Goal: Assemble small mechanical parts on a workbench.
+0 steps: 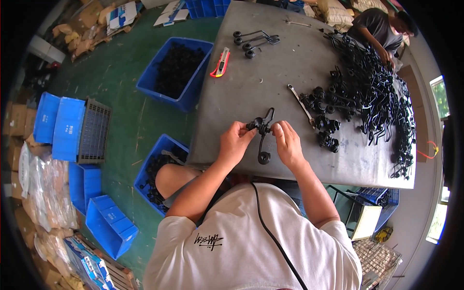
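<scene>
Over the near edge of the table, my left hand (234, 142) pinches one side of a black bent-rod part (262, 127). It has a loop at its far end and a round ring at its near end. My right hand (288, 143) is closed against the part's other side, its fingers pressed together and rather straight. What lies under those fingertips is hidden. To the right of the hands is a combination wrench (300, 105), beside a cluster of black round-ended fittings (328, 126).
A large tangled heap of black bent rods (374, 92) covers the table's right side; a co-worker (374, 34) reaches into it. Farther left lie a red utility knife (221, 63) and several rods (256, 41). Blue bins (181, 100) of black parts stand left of the table.
</scene>
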Available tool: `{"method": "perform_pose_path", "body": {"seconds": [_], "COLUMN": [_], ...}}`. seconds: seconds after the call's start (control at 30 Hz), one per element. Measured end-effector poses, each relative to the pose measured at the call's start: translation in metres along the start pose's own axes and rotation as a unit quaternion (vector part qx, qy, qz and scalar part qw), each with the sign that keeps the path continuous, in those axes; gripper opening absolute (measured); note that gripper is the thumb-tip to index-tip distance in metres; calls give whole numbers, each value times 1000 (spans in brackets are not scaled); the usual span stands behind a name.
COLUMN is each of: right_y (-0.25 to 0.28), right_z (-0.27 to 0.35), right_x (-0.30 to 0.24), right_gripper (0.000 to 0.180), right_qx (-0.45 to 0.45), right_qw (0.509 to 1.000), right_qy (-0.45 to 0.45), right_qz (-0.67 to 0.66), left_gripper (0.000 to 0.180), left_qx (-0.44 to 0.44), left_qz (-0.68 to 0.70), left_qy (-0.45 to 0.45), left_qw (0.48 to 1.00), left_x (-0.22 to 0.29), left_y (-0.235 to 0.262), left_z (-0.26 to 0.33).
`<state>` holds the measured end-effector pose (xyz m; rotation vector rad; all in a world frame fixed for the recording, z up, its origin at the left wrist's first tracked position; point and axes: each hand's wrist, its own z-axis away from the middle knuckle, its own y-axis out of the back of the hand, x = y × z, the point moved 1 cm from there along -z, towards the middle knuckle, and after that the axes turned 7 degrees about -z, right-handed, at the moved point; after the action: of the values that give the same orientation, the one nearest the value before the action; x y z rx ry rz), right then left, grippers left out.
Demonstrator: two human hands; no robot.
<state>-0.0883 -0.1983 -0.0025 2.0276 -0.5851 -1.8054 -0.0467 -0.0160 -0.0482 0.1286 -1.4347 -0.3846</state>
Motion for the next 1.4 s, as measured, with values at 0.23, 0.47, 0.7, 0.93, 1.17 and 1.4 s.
{"method": "perform_pose_path", "body": {"seconds": [0.23,0.47,0.7,0.93,1.17,1.4], "right_y": [-1,-10,0,42,26,18], "right_z": [0,-2,-24,-106,-90,-15], "right_x": [-3,10,44,84,41,10], "right_gripper": [18,35,30,46,21,11], "right_qx": [30,-65,20,22,-18,145], "right_qw": [988,972,1000,859,924,988], "right_qy": [104,-180,9,3,75,4], "right_qz": [110,-137,-6,511,375,43], "left_gripper": [31,24,29,31,39,44], "left_qx": [-2,11,141,128,130,137], "left_qz": [6,19,-76,-135,-97,-113], "left_qy": [-12,-57,-185,-201,-158,-193], "left_qw": [1000,998,969,962,974,965], "left_x": [4,2,14,5,-7,-11], "left_y": [-1,0,4,13,14,11], "left_z": [0,10,8,-9,-4,-5]}}
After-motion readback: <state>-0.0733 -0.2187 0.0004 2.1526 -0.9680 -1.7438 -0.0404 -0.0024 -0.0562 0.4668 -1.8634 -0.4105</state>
